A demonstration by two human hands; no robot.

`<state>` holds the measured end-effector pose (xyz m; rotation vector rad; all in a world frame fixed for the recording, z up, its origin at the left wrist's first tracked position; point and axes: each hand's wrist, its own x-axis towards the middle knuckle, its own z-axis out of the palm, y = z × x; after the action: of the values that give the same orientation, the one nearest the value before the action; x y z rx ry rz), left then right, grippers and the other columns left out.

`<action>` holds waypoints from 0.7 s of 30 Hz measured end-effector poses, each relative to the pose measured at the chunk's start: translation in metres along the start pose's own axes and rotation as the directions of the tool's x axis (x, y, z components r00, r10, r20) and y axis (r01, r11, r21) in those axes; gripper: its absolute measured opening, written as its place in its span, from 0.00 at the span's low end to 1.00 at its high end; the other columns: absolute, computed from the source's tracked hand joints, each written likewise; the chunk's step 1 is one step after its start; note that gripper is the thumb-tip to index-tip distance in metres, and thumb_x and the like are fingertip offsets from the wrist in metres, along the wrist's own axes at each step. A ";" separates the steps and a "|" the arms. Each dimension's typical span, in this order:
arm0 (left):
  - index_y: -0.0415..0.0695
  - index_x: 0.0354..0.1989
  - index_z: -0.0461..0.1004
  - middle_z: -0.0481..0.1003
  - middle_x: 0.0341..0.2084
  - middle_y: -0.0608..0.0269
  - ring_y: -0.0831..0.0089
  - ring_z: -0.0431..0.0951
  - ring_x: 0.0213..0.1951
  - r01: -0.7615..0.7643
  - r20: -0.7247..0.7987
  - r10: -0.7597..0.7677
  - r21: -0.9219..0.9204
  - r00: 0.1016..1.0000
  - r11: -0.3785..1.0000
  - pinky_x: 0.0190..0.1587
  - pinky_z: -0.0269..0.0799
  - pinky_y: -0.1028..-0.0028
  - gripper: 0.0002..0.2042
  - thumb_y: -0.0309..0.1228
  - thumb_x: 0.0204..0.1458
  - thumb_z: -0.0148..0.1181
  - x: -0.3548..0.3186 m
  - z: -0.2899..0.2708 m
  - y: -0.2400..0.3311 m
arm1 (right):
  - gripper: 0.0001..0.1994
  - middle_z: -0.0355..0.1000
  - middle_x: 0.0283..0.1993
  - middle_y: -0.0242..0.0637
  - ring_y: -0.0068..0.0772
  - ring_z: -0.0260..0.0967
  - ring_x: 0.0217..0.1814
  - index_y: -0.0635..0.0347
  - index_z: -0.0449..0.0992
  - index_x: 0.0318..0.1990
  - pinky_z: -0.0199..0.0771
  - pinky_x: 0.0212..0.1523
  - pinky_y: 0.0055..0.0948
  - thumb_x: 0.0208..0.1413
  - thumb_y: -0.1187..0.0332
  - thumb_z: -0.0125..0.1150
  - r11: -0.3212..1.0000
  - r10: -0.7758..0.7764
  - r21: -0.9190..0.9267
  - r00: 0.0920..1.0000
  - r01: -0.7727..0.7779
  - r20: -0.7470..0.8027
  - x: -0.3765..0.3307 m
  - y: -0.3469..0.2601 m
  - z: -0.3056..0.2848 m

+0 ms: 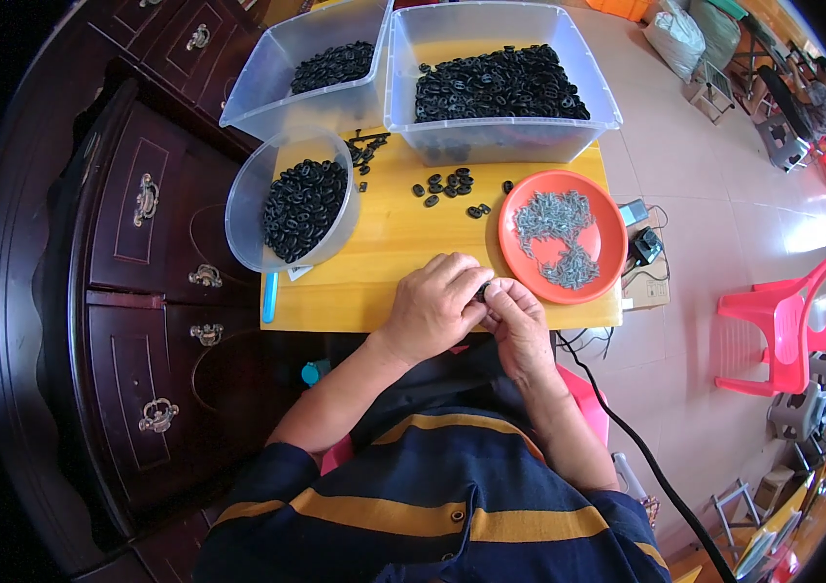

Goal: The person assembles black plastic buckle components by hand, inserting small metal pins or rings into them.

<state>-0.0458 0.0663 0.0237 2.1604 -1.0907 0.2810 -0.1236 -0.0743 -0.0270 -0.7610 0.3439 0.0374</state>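
Observation:
My left hand [432, 303] and my right hand [520, 321] meet above the front edge of the yellow wooden table [364, 301]. Both are closed, fingertips pinched together around a small black plastic piece [482, 291], mostly covered by the fingers. Just right of them sits a round orange-red plate [613, 248] with two heaps of small silvery metal pieces [554, 216]. Beyond my hands lie several loose black oval rings [450, 185]. A round clear tub [237, 219] at the left is filled with similar black oval rings [305, 209].
Two clear plastic bins, a left one [267, 107] and a larger right one [491, 138], hold black pieces at the back. Black stick-like parts [366, 146] lie near the tub. Dark wooden drawers [146, 243] stand close at left. A black cable [641, 447] and a pink chair [782, 316] are at right.

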 end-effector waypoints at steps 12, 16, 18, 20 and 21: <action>0.40 0.40 0.79 0.79 0.35 0.56 0.56 0.80 0.38 0.070 0.047 -0.064 -0.123 0.997 0.990 0.41 0.77 0.64 0.14 0.23 0.43 0.71 0.000 0.001 0.000 | 0.06 0.75 0.36 0.25 0.19 0.73 0.38 0.54 0.76 0.43 0.75 0.44 0.25 0.68 0.64 0.56 1.000 0.016 0.020 0.998 -0.015 -0.057 -0.001 0.000 0.002; 0.40 0.40 0.79 0.79 0.34 0.56 0.56 0.80 0.38 0.059 0.047 -0.053 -0.149 0.997 0.987 0.41 0.77 0.64 0.13 0.22 0.43 0.71 0.000 0.003 -0.001 | 0.07 0.73 0.35 0.25 0.18 0.72 0.36 0.56 0.76 0.42 0.74 0.43 0.24 0.69 0.64 0.56 1.000 -0.027 -0.015 0.998 0.026 -0.057 -0.001 0.003 -0.001; 0.40 0.40 0.79 0.79 0.35 0.56 0.56 0.80 0.38 0.061 0.052 -0.054 -0.157 0.997 0.986 0.41 0.77 0.64 0.13 0.22 0.44 0.71 0.001 0.003 0.000 | 0.08 0.77 0.40 0.28 0.17 0.72 0.39 0.58 0.77 0.43 0.72 0.43 0.21 0.68 0.64 0.58 0.998 -0.061 -0.018 0.998 0.061 -0.018 0.000 0.007 -0.005; 0.40 0.40 0.79 0.79 0.35 0.55 0.57 0.80 0.37 0.064 0.057 -0.056 -0.165 0.997 0.984 0.41 0.77 0.64 0.13 0.22 0.44 0.71 0.001 0.003 0.000 | 0.08 0.75 0.37 0.27 0.16 0.70 0.36 0.58 0.77 0.43 0.73 0.42 0.22 0.69 0.64 0.57 0.997 -0.076 -0.030 0.996 0.074 -0.050 -0.002 0.005 0.000; 0.41 0.40 0.79 0.79 0.35 0.56 0.57 0.80 0.37 0.075 0.047 -0.068 -0.174 0.997 0.982 0.40 0.77 0.65 0.13 0.22 0.44 0.71 0.001 0.004 0.001 | 0.07 0.73 0.34 0.25 0.16 0.68 0.34 0.57 0.76 0.42 0.73 0.42 0.23 0.69 0.64 0.56 0.995 -0.091 -0.044 0.992 0.088 -0.082 -0.003 0.003 0.004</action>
<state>-0.0458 0.0625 0.0218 2.0498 -1.0181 0.1033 -0.1257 -0.0686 -0.0255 -0.8191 0.3898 -0.0727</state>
